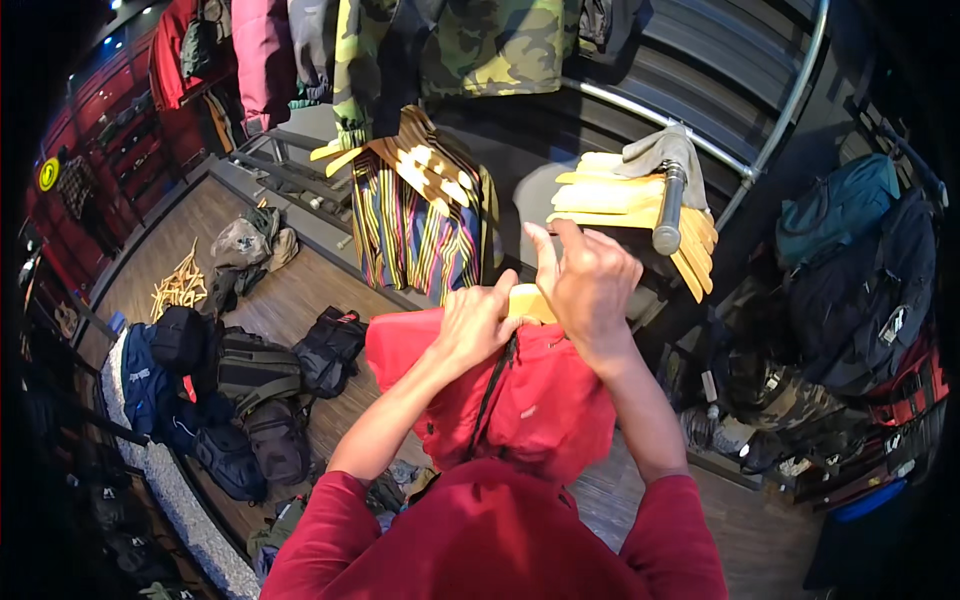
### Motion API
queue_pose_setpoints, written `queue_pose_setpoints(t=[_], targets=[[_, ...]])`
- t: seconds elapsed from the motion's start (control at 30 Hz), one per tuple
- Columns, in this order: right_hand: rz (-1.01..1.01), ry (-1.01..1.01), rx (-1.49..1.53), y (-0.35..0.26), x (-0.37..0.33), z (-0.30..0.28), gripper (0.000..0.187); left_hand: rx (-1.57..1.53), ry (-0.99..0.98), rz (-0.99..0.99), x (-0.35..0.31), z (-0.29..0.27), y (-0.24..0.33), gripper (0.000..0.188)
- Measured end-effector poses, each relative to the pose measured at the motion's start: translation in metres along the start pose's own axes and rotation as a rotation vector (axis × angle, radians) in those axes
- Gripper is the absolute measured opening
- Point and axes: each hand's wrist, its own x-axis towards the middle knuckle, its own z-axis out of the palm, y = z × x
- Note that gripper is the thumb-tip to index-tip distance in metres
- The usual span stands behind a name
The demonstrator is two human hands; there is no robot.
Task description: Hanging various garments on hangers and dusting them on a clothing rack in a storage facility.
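Note:
A red jacket (pixel 530 400) with a dark zip hangs in front of me on a light wooden hanger (pixel 530 302), whose neck rises out of the collar. My left hand (pixel 472 322) is closed on the jacket's collar, left of the hanger's neck. At the top of the hanger is my right hand (pixel 595 285), its fingers curled and its thumb raised. It appears to grip the hanger there; the hook and the fingertips are hidden.
Beyond my hands, striped shirts (pixel 420 230) hang on a rack. Several wooden hangers (pixel 610 195) sit on a rail end at right. Camouflage jackets (pixel 500 50) hang above. Backpacks (pixel 260 365) and a pile of hangers (pixel 180 287) lie on the floor; more bags (pixel 840 215) hang at right.

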Motion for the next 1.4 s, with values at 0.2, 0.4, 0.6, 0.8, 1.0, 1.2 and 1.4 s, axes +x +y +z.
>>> queue_pose_setpoints(t=[0.2,0.4,0.6,0.8,1.0,1.2,1.4], targets=[[0.394,-0.809,1.716,0.051,0.013,-0.011,0.055,-0.208,-0.250,0.166,0.003,-0.021,-0.024,0.040],[0.683,-0.387,0.894,0.026,-0.011,0.020,0.028,-0.060,-0.164,0.127,0.005,-0.009,-0.016,0.046],[0.214,-0.240,0.746,0.013,0.002,0.012,0.027,-0.044,-0.104,0.075,0.000,-0.008,-0.023,0.049],[0.299,-0.825,1.770,0.055,-0.004,0.026,0.053,-0.369,-0.286,0.249,0.007,-0.019,-0.037,0.040],[0.000,-0.096,0.304,0.011,-0.001,0.014,0.020,-0.109,-0.174,0.036,-0.001,-0.011,-0.026,0.034],[0.445,-0.437,0.812,0.015,-0.005,0.007,0.034,-0.174,-0.202,0.115,-0.004,-0.012,-0.031,0.040],[0.397,-0.870,1.971,0.055,-0.030,0.022,0.054,-0.444,-0.292,0.358,0.003,-0.023,-0.023,0.033]])
